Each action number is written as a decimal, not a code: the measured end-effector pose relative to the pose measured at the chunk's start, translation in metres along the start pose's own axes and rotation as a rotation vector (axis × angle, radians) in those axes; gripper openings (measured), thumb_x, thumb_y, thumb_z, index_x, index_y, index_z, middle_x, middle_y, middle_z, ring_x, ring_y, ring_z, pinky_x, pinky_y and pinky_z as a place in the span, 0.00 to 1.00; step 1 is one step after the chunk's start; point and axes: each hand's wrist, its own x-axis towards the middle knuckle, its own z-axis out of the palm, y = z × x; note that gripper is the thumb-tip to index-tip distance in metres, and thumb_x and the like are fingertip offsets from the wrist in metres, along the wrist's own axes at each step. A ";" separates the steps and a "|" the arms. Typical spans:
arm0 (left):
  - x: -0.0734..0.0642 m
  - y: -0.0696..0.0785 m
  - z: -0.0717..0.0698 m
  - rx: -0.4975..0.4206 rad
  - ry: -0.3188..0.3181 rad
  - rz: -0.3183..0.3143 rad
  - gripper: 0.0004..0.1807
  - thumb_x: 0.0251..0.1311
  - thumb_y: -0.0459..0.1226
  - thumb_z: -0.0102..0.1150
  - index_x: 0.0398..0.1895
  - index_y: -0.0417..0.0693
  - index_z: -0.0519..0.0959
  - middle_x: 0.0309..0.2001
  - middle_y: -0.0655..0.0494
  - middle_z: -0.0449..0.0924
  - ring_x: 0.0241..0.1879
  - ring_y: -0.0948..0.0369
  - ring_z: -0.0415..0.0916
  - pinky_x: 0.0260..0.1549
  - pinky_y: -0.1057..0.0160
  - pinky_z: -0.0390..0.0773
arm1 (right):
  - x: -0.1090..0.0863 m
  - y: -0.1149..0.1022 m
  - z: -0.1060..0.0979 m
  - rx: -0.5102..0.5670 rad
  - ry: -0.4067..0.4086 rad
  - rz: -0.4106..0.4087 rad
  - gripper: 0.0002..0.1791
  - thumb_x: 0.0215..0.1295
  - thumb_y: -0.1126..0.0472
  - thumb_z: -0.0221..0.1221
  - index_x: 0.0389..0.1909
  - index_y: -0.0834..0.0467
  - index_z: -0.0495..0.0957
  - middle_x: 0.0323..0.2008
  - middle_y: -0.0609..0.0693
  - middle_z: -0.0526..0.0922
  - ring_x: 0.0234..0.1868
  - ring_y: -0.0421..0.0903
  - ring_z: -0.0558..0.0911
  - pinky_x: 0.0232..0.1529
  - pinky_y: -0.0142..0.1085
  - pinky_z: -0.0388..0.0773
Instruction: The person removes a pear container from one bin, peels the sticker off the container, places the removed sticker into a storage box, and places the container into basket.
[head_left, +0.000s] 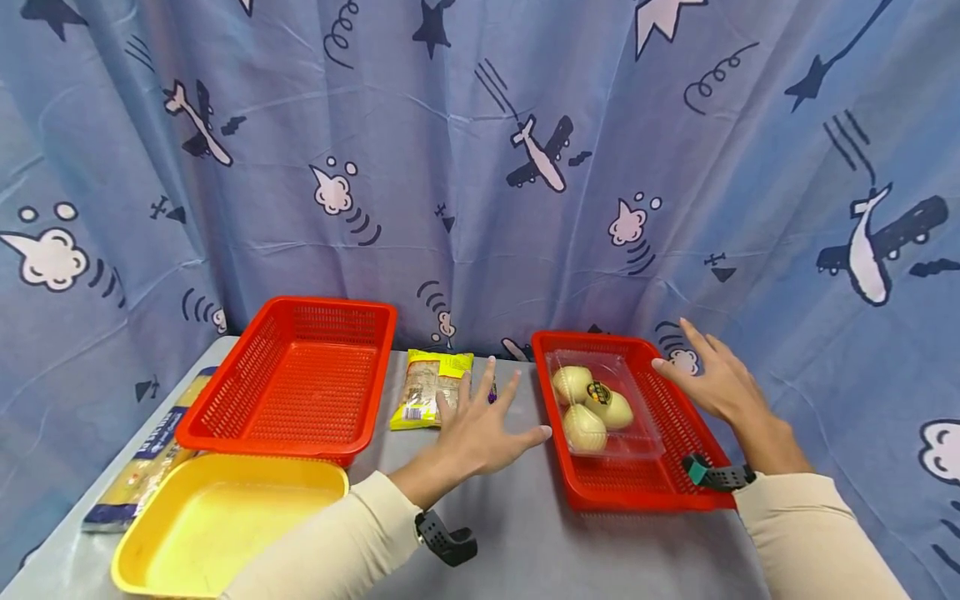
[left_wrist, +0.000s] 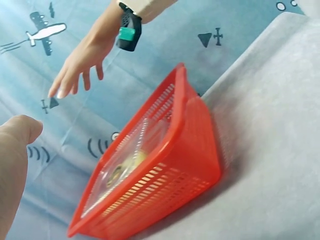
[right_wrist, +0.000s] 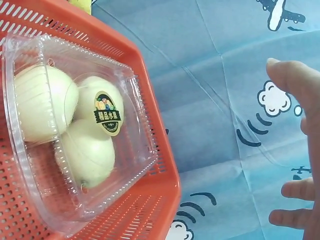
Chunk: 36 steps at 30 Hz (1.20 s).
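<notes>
A clear plastic clamshell box [head_left: 639, 408] of pale round fruit [right_wrist: 89, 152] lies inside the right red basket [head_left: 615, 500], a dark label on one fruit. My left hand [head_left: 480, 429] hovers left of this basket with fingers spread, holding nothing. Over the basket's right side my right hand [head_left: 712, 379] is raised, thumb apart from the fingers, also holding nothing. Behind the left fingers a yellow-edged food packet [head_left: 423, 387] lies on the table, partly hidden. In the left wrist view the basket [left_wrist: 200, 140] stands beyond my left thumb.
On the left stand another red basket [head_left: 322, 375] and a yellow basin [head_left: 225, 500]. A long blue-and-yellow packet [head_left: 142, 467] lies along the left edge of the grey table [head_left: 525, 542]. A patterned blue curtain [head_left: 450, 167] hangs behind everything.
</notes>
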 end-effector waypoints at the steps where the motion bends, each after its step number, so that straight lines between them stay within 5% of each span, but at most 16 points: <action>1: 0.000 0.001 0.002 -0.003 -0.003 0.003 0.50 0.51 0.77 0.38 0.76 0.71 0.48 0.77 0.56 0.31 0.72 0.41 0.33 0.59 0.27 0.34 | 0.000 0.001 0.000 0.000 0.002 -0.003 0.52 0.61 0.29 0.50 0.77 0.44 0.37 0.69 0.74 0.49 0.61 0.78 0.54 0.49 0.77 0.51; 17: -0.003 0.021 0.039 -0.018 -0.042 0.051 0.49 0.52 0.76 0.39 0.76 0.70 0.50 0.77 0.58 0.31 0.72 0.40 0.36 0.58 0.28 0.28 | 0.002 0.011 0.015 0.037 -0.015 -0.001 0.51 0.63 0.29 0.49 0.77 0.45 0.36 0.68 0.74 0.51 0.63 0.77 0.54 0.50 0.76 0.52; 36: -0.001 0.037 0.079 -0.039 -0.102 0.056 0.48 0.52 0.76 0.40 0.76 0.74 0.47 0.77 0.58 0.37 0.70 0.39 0.44 0.57 0.26 0.43 | 0.001 0.023 0.037 0.102 -0.041 0.046 0.51 0.64 0.30 0.48 0.77 0.48 0.36 0.69 0.75 0.48 0.64 0.78 0.51 0.52 0.76 0.48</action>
